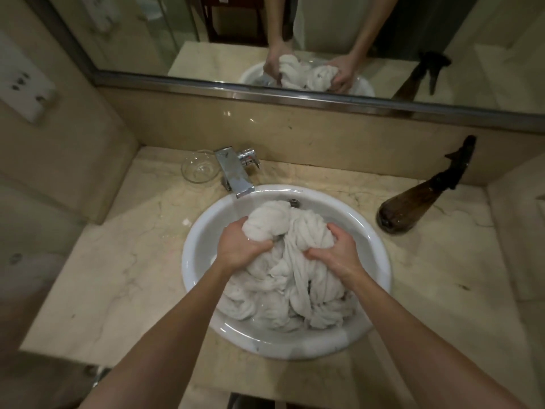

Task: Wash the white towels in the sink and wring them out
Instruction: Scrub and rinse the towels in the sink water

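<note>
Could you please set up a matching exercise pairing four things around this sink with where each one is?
Things:
1. white towels
2. glass bowl
3. brown spray bottle
4. faucet

Places:
A. on the counter, right of the sink
B. at the sink's back rim
C. bunched in the basin, gripped by the left hand and right hand
D. on the counter, left of the faucet

Pairs: 1-C, 2-D, 3-A, 4-B

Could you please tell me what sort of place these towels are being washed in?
Most likely a bathroom, perhaps a hotel's. A round white ceramic sink sits in a beige marble counter, with a square chrome faucet behind it and a wide steel-framed wall mirror above.
</note>
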A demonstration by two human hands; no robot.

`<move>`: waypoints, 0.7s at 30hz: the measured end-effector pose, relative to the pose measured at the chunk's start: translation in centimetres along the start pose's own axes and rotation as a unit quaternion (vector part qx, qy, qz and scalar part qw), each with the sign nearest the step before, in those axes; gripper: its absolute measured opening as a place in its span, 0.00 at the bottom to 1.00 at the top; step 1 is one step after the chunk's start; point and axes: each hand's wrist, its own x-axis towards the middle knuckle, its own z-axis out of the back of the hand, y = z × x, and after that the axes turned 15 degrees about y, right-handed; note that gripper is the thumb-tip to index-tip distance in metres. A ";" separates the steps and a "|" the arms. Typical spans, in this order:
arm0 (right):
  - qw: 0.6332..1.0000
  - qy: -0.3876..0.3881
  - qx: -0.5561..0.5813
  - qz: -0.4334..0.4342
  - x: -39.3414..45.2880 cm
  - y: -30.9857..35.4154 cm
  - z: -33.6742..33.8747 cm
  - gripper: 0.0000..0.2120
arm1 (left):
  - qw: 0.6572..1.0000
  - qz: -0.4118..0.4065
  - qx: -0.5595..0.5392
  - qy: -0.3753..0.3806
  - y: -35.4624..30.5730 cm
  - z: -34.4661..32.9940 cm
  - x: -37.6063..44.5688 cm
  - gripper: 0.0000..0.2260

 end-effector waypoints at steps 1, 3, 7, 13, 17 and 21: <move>1.000 -0.001 0.004 0.006 -0.4 0.7 0.1 0.21 | 1.000 -0.010 -0.016 -0.002 -0.6 0.4 -0.7 0.25; 1.000 -0.002 0.011 0.018 -1.0 2.2 0.1 0.22 | 0.999 -0.029 -0.040 -0.001 -1.6 1.1 -2.0 0.25; 0.999 -0.002 0.020 0.046 -2.3 4.9 0.6 0.25 | 0.994 -0.049 -0.099 -0.019 -3.3 1.9 -4.4 0.19; 0.997 0.007 -0.010 0.082 -3.9 7.9 1.3 0.21 | 0.984 -0.075 -0.160 -0.038 -3.9 2.1 -6.0 0.11; 0.997 0.010 -0.054 0.058 -3.7 6.5 0.2 0.25 | 0.992 -0.008 -0.120 -0.022 -1.3 0.7 -5.8 0.20; 0.997 -0.006 -0.082 0.005 -3.3 2.9 -1.1 0.24 | 0.997 0.062 0.029 0.032 0.5 -0.7 -4.6 0.33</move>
